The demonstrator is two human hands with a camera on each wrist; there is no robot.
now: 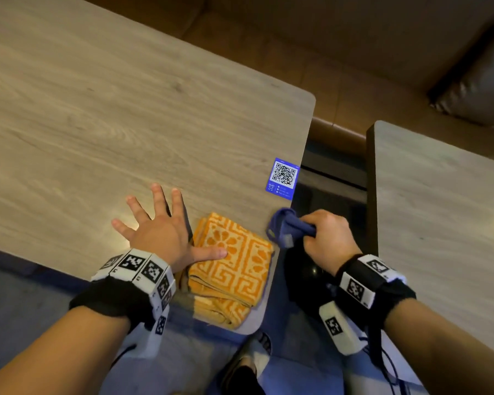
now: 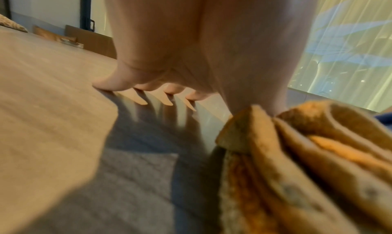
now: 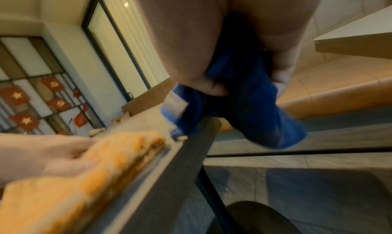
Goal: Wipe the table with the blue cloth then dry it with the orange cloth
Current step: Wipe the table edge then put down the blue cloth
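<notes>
**Right hand bunches blue cloth at tabletop edge, left hand spread by orange cloth**

Right hand [image 1: 330, 240] grip is closed tight around the blue cloth [image 1: 285, 228], fingers curled, cloth bunched up in the fist. Part of the cloth sticks out ahead of the knuckles over the tabletop [image 1: 126, 109] edge; in the right wrist view the rest hangs down below the palm past the edge [image 3: 254, 106]. The hand itself sits just off the tabletop's side, over the gap toward a second tabletop [image 1: 439, 209].

Left hand [image 1: 157, 232] grip is spread wide, fingers straight and splayed, fingertips down on the wood in the left wrist view [image 2: 118, 85]. Thumb lies flat on top of the orange cloth [image 1: 231, 266], holding nothing.

Orange cloth is folded in a thick stack with a white pattern, right beside the left hand on its thumb side, between the two hands, at the near corner of the tabletop. One folded end droops over the near edge. Blue cloth is just beside it, apparently not touching.

A blue QR card [image 1: 283, 178] lies flat ahead of the right grip, near the tabletop edge.
</notes>
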